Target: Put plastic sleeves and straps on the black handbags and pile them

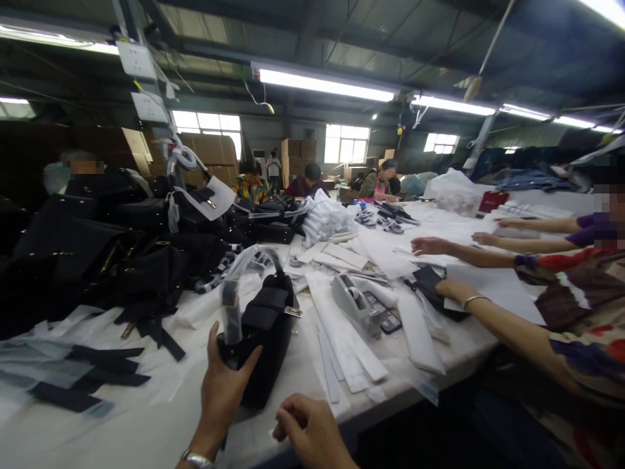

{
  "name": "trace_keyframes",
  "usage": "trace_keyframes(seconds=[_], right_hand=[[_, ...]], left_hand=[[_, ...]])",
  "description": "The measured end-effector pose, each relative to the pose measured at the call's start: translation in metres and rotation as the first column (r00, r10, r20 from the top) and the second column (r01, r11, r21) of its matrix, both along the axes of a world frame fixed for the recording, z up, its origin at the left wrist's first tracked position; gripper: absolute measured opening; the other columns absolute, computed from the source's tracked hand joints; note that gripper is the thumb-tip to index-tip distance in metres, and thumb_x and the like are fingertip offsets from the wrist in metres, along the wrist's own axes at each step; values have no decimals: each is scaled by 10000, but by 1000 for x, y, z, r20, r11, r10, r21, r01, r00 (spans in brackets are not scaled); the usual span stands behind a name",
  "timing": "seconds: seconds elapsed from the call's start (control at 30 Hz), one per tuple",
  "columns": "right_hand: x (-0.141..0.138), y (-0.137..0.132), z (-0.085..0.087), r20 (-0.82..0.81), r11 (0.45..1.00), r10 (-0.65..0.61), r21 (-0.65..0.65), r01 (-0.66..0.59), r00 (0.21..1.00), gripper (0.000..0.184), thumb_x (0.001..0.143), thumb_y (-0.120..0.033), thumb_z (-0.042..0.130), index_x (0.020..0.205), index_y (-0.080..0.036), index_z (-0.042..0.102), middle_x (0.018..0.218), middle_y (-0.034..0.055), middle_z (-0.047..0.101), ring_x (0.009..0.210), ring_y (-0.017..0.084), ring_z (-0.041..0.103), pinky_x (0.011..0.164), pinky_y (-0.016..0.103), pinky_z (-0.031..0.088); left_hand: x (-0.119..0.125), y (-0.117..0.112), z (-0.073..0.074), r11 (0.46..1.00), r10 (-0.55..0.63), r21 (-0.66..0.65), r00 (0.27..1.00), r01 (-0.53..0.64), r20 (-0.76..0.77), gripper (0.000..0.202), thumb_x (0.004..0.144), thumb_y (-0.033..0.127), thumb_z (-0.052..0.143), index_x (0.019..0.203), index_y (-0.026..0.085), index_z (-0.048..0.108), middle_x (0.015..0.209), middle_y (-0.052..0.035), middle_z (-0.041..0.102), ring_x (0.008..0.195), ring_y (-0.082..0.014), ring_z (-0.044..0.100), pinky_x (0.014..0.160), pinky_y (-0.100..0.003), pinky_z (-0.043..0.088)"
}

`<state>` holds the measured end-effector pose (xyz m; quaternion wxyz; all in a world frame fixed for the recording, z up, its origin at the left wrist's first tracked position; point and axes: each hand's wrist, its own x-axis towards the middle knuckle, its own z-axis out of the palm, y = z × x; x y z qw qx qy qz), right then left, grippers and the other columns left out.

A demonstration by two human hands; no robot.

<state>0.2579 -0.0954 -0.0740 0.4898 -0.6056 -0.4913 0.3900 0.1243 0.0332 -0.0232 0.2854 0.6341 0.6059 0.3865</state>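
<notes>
A black handbag (pixel 271 345) lies on the white-covered table in front of me, with a gold clasp (pixel 293 312) on its strap. Clear plastic wraps its raised handle (pixel 232 303). My left hand (pixel 224 384) grips the near end of the bag, thumb on one side and fingers on the other. Close to the bag's lower right, my right hand (pixel 312 426) is closed, apart from the bag, with fingers curled and pinched together. A tiny whitish bit shows at its fingertips, too small to name.
Many black bags (pixel 97 234) are heaped at the left, with loose black straps (pixel 83 378) before them. A grey tape dispenser (pixel 354 303) and white strips (pixel 342 339) lie right of the handbag. A co-worker's hand (pixel 456 293) touches a black piece (pixel 432 286); other people sit farther back.
</notes>
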Motion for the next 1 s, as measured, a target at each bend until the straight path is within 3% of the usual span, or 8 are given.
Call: trace_keyframes(seconds=[0.17,0.37,0.53,0.7,0.83,0.9,0.93,1.0], right_hand=[[22,-1,-18,-111,999,-18,40,22,994,377,852,-524,599,788,-166,697,685,66,748,629,192,704,609,256,522],[70,47,9,-445,917,-310,94,388,840,588,815,-622,610,1188,-167,611,1157,145,671,912,246,681,693,337,576],[86,81,31,-668,992,-80,17,123,740,471,795,-547,684,960,-106,712,957,111,702,767,155,659,659,251,549],[61,69,36,-800,988,83,-12,-153,595,360,745,-422,786,920,-109,749,906,79,712,754,123,666,682,212,537],[31,64,29,-884,980,64,-32,-196,463,384,686,-354,846,989,-141,746,957,79,731,832,166,698,731,247,553],[20,68,26,-915,984,35,-39,-176,401,396,660,-332,866,992,-154,747,979,75,736,848,174,704,756,262,555],[15,71,24,-925,985,26,-41,-168,380,393,650,-322,873,985,-157,750,979,70,737,848,173,704,764,264,554],[10,76,23,-933,987,27,-32,-155,359,378,638,-299,881,966,-156,759,966,61,739,851,166,700,784,264,549]], left_hand=[[2,5,-12,993,117,21,993,-117,-8,775,730,610,652,1378,245,433,1223,-108,655,1128,-339,629,961,-452,487],[9,-7,-12,993,117,18,992,-118,54,674,701,553,701,1286,267,530,1140,-64,692,1079,-323,654,919,-452,519],[-14,15,-10,999,-23,26,994,20,106,745,700,534,722,1347,257,479,1161,-75,701,1120,-309,642,996,-479,480],[-55,56,2,956,-271,99,960,277,-67,606,692,487,747,1208,213,589,1238,-102,658,1178,-319,606,1036,-469,454],[-62,41,9,968,-45,238,988,80,-147,845,695,427,778,1419,204,405,1372,-151,544,1247,-345,541,1017,-500,461],[-54,15,12,904,149,413,986,-107,-70,860,768,371,743,1486,233,290,1456,-156,454,1282,-318,505,1014,-475,468],[-49,1,14,845,198,514,979,-148,-43,756,806,324,717,1460,246,346,1430,-136,482,1255,-289,526,1018,-448,467],[-38,-22,20,777,113,629,988,-20,-109,461,846,238,681,1289,264,556,1231,-72,624,1091,-224,618,964,-375,502]])
